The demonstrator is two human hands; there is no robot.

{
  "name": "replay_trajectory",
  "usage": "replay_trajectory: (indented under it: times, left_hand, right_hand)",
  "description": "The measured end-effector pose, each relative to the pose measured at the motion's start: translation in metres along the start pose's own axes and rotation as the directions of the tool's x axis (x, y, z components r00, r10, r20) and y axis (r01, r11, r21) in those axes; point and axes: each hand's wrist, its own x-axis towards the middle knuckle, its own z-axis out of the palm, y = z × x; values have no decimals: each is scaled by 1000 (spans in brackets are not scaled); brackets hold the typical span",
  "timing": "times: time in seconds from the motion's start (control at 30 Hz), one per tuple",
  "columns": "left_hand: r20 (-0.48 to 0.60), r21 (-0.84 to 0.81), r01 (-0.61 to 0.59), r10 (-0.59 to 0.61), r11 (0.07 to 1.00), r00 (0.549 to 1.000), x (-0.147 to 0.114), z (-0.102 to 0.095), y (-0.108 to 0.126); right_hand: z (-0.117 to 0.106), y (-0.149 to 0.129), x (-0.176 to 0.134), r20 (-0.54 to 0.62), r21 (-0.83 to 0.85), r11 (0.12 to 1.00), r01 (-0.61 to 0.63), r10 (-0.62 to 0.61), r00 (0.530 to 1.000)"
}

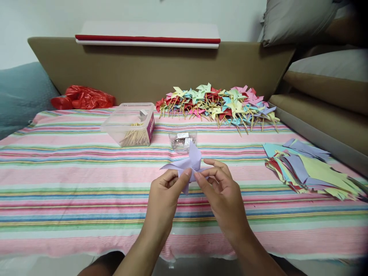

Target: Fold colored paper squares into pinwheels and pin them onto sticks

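A lilac paper pinwheel [194,156] is held up between my two hands, its blades folded in toward the middle. My left hand [166,188] pinches it from the left, thumb near the centre. From the right, my right hand [222,188] grips it with the thumb and bent fingers close to the centre, one finger raised behind. Whether a pin sits at the centre is hidden by the thumbs. Just beyond the pinwheel lies a clear bag of small metal pins [179,141] with white labels.
A clear plastic box [126,119] holds thin wooden sticks. Finished pinwheels on sticks [230,103] are heaped at the back. Cut paper pieces [313,172] lie at the right, a red plastic bag [86,97] at back left. Cushions [327,76] border the striped cloth [86,184].
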Motion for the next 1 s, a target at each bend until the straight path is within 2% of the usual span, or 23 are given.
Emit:
replay_trajectory:
  times: [0.2, 0.33, 0.43, 0.57, 0.67, 0.83, 0.9, 1.0]
  left_hand:
    - [1, 66, -35, 35, 997, 999, -1, -1, 5]
    - [42, 145, -26, 20, 989, 999, 0, -4, 8]
    - [76, 232, -75, 58, 970, 995, 1, -7, 9]
    - [103, 361, -186, 159, 914, 982, 2, -10, 10]
    - [113, 423, -223, 194, 878, 975, 3, -10, 8]
    - [114, 422, -181, 147, 888, 983, 3, -11, 7]
    - [121, 422, -177, 138, 889, 983, 3, -12, 8]
    - [171, 347, -143, 87, 927, 981, 4, -15, 12]
  right_hand:
    - [-1, -3, 3, 13, 174, 976, -130, 130, 991]
    - [-7, -5, 8, 102, 123, 989, -82, 69, 992]
    - [-10, -6, 11, 152, 105, 988, -113, 96, 984]
    - [-12, -5, 11, 149, 82, 988, -129, 116, 982]
    - [-11, -4, 9, 110, 7, 999, -50, 49, 993]
    - [-10, -3, 8, 78, -115, 991, 67, -58, 995]
    - [-10, -2, 8, 91, -82, 996, 42, -34, 995]
    - [-9, 0, 9, 102, 34, 997, -72, 69, 992]
